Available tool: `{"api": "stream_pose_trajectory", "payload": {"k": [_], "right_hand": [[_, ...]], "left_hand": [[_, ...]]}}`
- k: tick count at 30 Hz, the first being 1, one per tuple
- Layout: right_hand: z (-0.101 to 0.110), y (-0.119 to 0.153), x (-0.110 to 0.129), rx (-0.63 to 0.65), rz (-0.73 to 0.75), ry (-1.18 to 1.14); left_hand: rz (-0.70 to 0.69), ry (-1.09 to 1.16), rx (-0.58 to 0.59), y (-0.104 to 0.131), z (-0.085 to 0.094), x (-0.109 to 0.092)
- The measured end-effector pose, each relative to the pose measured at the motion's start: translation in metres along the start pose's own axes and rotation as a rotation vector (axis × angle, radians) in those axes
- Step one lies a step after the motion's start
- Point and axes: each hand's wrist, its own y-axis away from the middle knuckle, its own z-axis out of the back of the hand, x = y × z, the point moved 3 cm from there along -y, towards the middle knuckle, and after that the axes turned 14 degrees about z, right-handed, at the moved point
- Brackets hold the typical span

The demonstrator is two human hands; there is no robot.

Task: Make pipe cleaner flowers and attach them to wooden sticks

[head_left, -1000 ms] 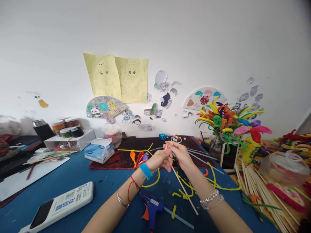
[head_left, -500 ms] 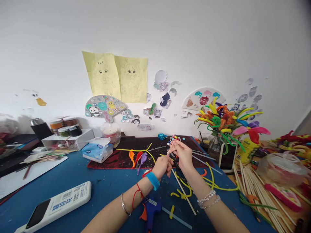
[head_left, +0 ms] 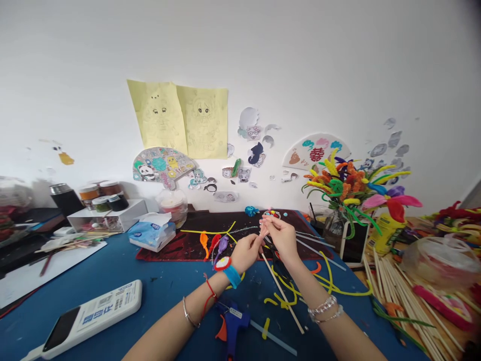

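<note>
While the left hand point(head_left: 246, 253) and right hand point(head_left: 284, 240) are pinching closely above the dark mat point(head_left: 195, 246), fine fingertip work seems underway, calling for steadiness; what they are holding is unclear.

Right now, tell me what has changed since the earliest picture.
The hands were pressed together; now the left hand has slipped below the right hand, their fingertips still close. A red and white ornament has come into view at the left wrist. Whether anything small was taken or let go is unclear. The glue gun and wooden stick stayed put.
</note>
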Motion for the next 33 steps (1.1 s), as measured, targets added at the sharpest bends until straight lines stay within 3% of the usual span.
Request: {"api": "stream_pose_trajectory", "payload": {"k": [6, 12, 16, 17, 19, 22, 24, 27, 33], "right_hand": [[0.000, 0.003, 0.013, -0.014, 0.091, 0.116], [-0.004, 0.000, 0.013, -0.106, -0.067, -0.259], [-0.004, -0.001, 0.015, -0.133, -0.099, -0.326], [-0.003, -0.002, 0.016, -0.140, -0.097, -0.320], [-0.001, -0.002, 0.016, -0.153, -0.093, -0.301], [0.000, -0.002, 0.014, -0.169, -0.092, -0.277], [-0.002, 0.000, 0.011, -0.178, -0.090, -0.272], [-0.006, 0.004, 0.008, -0.190, -0.100, -0.280], [-0.012, 0.008, 0.009, -0.220, -0.141, -0.353]], "left_hand": [[0.023, 0.165, 0.110, -0.002, -0.008, 0.006], [0.062, 0.421, 0.320, 0.003, -0.016, 0.000], [0.120, 0.556, 0.413, 0.003, -0.017, 0.000], [0.117, 0.495, 0.373, 0.002, -0.015, 0.000], [0.041, 0.230, 0.186, 0.002, -0.008, -0.002], [-0.189, -0.259, -0.155, 0.009, 0.005, -0.013], [-0.326, -0.507, -0.283, 0.015, 0.010, -0.019], [-0.391, -0.670, -0.336, 0.015, 0.013, -0.020], [-0.311, -0.614, -0.367, 0.009, 0.011, -0.010]]}}
